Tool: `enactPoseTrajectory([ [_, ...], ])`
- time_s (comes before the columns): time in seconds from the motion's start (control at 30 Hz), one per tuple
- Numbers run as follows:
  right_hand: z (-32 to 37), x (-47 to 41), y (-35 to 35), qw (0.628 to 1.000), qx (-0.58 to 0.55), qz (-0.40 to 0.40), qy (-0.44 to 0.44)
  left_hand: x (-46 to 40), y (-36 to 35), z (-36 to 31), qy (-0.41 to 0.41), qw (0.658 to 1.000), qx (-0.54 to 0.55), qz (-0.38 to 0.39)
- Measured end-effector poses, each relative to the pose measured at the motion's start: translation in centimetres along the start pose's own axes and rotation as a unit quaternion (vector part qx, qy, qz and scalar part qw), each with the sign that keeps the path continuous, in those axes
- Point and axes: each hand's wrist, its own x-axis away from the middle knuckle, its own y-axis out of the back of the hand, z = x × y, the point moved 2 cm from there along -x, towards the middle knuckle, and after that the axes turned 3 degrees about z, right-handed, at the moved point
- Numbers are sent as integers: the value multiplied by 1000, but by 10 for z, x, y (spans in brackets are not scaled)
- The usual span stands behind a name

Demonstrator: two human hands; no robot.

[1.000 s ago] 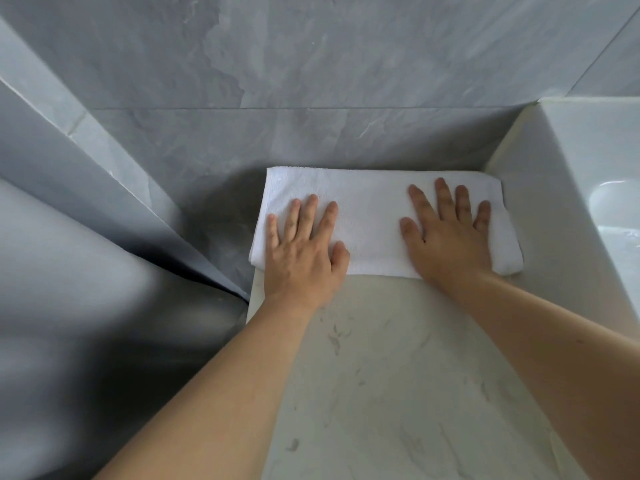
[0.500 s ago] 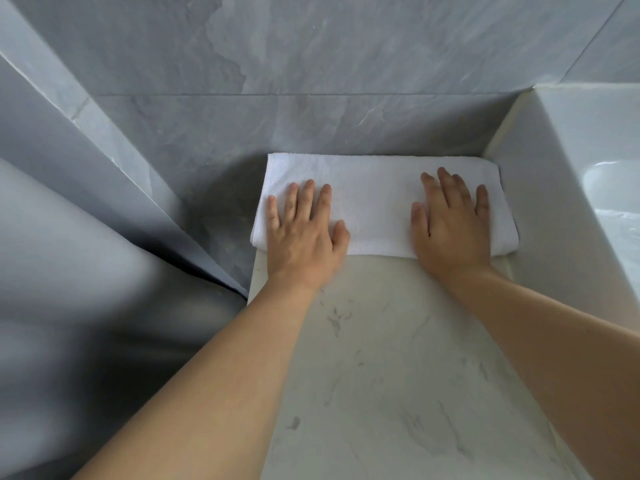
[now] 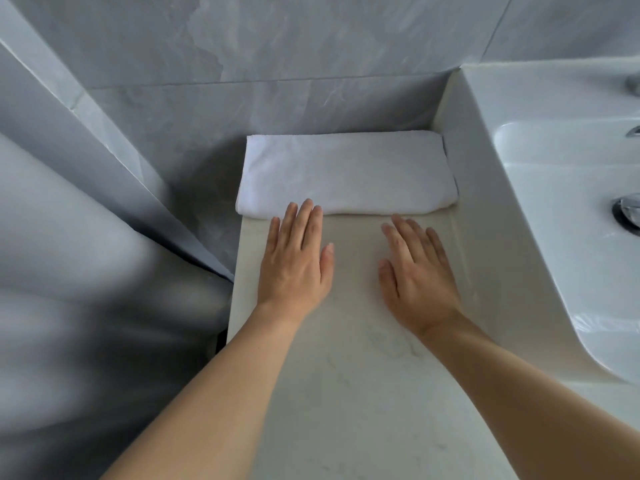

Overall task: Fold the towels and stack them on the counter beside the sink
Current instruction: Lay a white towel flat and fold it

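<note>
A folded white towel (image 3: pixel 346 171) lies flat at the back of the pale marble counter (image 3: pixel 346 393), against the grey wall and beside the sink's outer side. My left hand (image 3: pixel 294 261) is flat over the counter with straight fingers, its fingertips just overlapping the towel's near edge. My right hand (image 3: pixel 415 275) is also flat with straight fingers, over the counter a little short of the towel and holding nothing.
A white sink (image 3: pixel 540 188) rises along the counter's right side, with a chrome drain plug (image 3: pixel 628 213) in the basin. Grey tiled wall (image 3: pixel 277 64) closes the back and left. The counter's left edge drops off to a dark gap.
Both hands have slid back off the towel toward me; they lay flat on it before. The towel stays in place. The view has shifted and shows more of the sink.
</note>
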Motion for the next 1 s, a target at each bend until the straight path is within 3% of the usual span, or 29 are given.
enactPoseTrajectory([
  [0.23,-5,78,13,999,-35,-1,12,67,6,-35,-35,999,17,1],
  [0.57,-61,192,41,995,-59,21,78,150,-8,-136,-16,999,44,-9],
  [1.0,-170,286,89,997,-67,-14,-47,189,-30,-265,-61,995,80,-4],
])
